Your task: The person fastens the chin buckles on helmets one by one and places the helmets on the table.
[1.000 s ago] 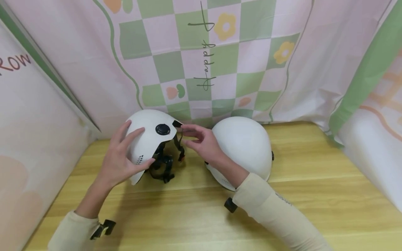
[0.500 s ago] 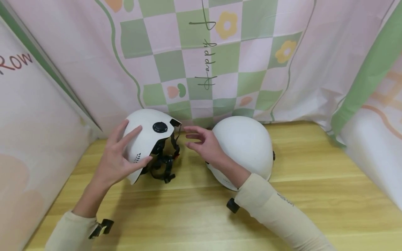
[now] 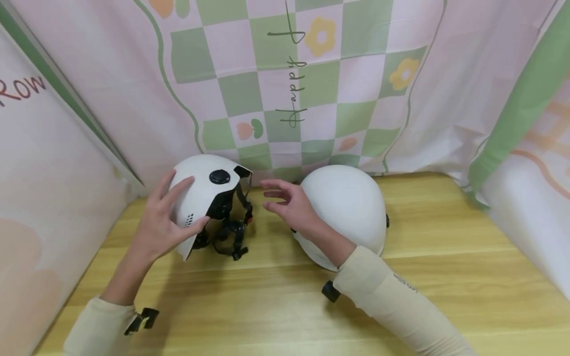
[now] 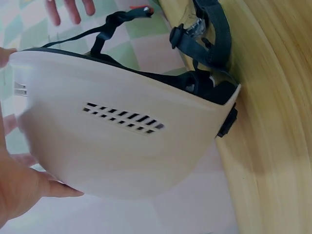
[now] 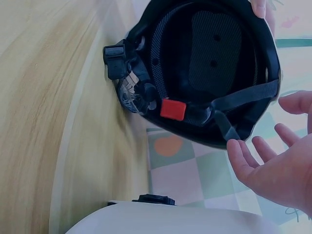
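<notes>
My left hand (image 3: 156,225) grips a white helmet (image 3: 198,183), its fingers over the shell and its thumb at the rim. The helmet is tilted, its open side facing right. A black round disc (image 3: 219,176) sits on the shell, and slotted vents (image 4: 124,118) show in the left wrist view. Black straps (image 3: 242,200) hang from the opening; the right wrist view shows the dark padding (image 5: 214,53) and a red buckle (image 5: 173,109). My right hand (image 3: 291,201), fingers loosely bent and holding nothing, hovers just right of this helmet, apart from it in the head view.
A second white helmet (image 3: 347,207) stands dome up on the wooden table (image 3: 285,306), behind and under my right wrist. A patterned cloth (image 3: 311,84) hangs along the back edge, and more cloth (image 3: 53,163) closes off the left side.
The held helmet has tipped and shifted a little left with my left hand, showing more of its inside. My right hand has come away from its front edge and now stays still.
</notes>
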{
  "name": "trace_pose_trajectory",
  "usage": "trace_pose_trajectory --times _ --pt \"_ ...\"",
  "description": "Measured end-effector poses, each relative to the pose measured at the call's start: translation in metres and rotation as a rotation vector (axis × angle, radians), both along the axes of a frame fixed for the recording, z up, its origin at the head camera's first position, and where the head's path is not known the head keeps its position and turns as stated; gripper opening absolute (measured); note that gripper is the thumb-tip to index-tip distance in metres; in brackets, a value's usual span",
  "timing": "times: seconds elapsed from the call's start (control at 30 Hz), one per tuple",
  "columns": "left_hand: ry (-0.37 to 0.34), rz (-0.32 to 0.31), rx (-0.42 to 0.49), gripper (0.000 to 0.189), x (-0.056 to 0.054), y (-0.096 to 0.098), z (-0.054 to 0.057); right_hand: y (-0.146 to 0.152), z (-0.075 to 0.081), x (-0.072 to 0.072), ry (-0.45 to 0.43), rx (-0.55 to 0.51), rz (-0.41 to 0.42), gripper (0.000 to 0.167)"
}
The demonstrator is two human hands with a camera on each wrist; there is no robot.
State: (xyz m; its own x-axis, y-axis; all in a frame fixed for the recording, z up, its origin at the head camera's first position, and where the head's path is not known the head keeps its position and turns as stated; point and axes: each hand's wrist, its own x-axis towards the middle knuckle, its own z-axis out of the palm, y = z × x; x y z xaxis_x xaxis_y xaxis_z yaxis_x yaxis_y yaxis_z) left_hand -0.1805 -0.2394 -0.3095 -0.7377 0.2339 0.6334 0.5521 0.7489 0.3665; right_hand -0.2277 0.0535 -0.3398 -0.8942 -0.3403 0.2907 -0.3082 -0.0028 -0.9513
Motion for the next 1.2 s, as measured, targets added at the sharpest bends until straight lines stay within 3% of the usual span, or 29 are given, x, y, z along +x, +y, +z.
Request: trace_pose_trajectory --times 0.33,0.57,0.67,0.77,0.87,0.93,1.07,1.2 --pt "-0.088 0.066 0.054 0.078 0.001 -0.012 0.004 0.001 -0.002 0.0 -0.03 0.017 0.004 0.046" --pt "-0.152 0.068 0.183 0.072 0.0 -0.022 0.004 0.002 -0.003 0.001 -0.026 0.039 0.009 0.045" --pt "-0.221 0.057 0.257 0.07 0.0 -0.025 0.002 0.002 -0.003 0.001 -0.024 0.046 0.012 0.045" --pt "-0.335 0.042 0.353 0.068 0.001 -0.029 0.0 0.003 -0.004 0.002 -0.02 0.055 0.011 0.045" --pt "-0.447 -0.01 0.483 0.062 0.003 -0.034 -0.005 0.003 -0.005 0.002 -0.013 0.061 0.01 0.045" --pt "-0.483 -0.048 0.529 0.059 0.003 -0.038 -0.008 0.003 -0.006 0.002 -0.004 0.063 0.009 0.046" --pt "-0.481 -0.106 0.55 0.054 0.004 -0.042 -0.012 0.004 -0.008 0.002 0.011 0.063 0.015 0.046" --pt "-0.431 -0.082 0.526 0.052 0.002 -0.043 -0.011 0.004 -0.011 0.002 0.005 0.07 0.009 0.045"
